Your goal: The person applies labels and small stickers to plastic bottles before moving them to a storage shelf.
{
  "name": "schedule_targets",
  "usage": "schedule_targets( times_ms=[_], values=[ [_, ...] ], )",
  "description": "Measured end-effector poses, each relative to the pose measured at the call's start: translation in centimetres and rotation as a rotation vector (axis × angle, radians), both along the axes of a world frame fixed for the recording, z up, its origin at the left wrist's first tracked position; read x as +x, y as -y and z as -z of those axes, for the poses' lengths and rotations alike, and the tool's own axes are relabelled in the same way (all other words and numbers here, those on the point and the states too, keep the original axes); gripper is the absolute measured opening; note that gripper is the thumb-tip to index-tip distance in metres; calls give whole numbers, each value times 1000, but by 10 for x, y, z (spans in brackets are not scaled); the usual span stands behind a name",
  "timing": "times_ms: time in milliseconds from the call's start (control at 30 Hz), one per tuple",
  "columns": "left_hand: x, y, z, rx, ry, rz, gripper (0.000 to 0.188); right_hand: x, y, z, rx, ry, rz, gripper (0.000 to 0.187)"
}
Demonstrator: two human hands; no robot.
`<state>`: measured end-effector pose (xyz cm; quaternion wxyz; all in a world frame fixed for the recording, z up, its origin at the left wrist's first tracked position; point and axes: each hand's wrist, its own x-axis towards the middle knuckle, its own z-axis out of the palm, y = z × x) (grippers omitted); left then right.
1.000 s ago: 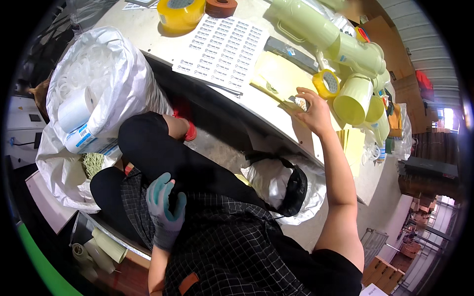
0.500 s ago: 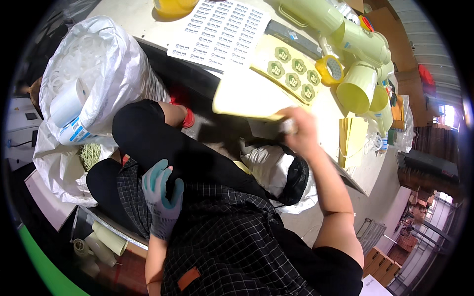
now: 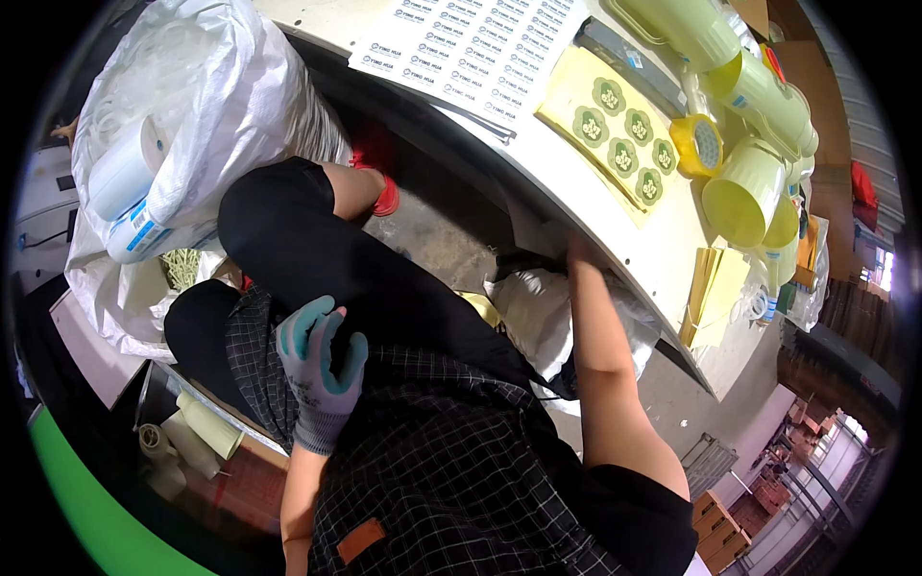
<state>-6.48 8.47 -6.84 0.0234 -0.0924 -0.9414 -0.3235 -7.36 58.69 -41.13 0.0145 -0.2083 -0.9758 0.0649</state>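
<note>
My left hand (image 3: 321, 363) wears a grey-and-teal work glove and rests on my lap. Its fingers are loosely bent, with the thumb apart and nothing between them. My right forearm (image 3: 607, 374) is bare and reaches down past the front edge of the white table (image 3: 538, 168). The tabletop hides my right hand and whatever it may hold. Close by that arm, under the table, sits a white bag (image 3: 538, 312) with a black part near its rim. A small pale yellow piece (image 3: 480, 307) shows beside the bag.
A sheet of printed labels (image 3: 471, 58), yellow sticker sheets (image 3: 605, 134), a tape roll (image 3: 696, 146), pale green containers (image 3: 741, 192) and folded yellow paper (image 3: 713, 296) lie on the table. A large white sack (image 3: 259, 91) of translucent rings stands left. Rolls (image 3: 206, 432) lie lower left.
My right hand has gone from above the table edge to below it. The pale yellow piece it held has left the view there. My left hand has barely moved; the view has shifted.
</note>
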Motion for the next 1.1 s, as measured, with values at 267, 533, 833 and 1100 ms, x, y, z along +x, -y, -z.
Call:
schedule_targets(
  times_ms=[267, 533, 833, 1100],
  values=[
    [4, -2, 3, -140, -18, -61, 38, -12, 108, -19, -325, 783, -199, 55],
    [-1, -11, 6, -140, -11, -117, 36, -35, 108, -43, -432, 411, -439, 54],
    [-13, -18, 17, -88, -76, -78, 40, -39, 6, -120, -112, 250, -70, 49],
    [-14, -12, 3, -48, -113, -193, 29, -31, 13, -124, -105, 345, 4, 47]
  ],
)
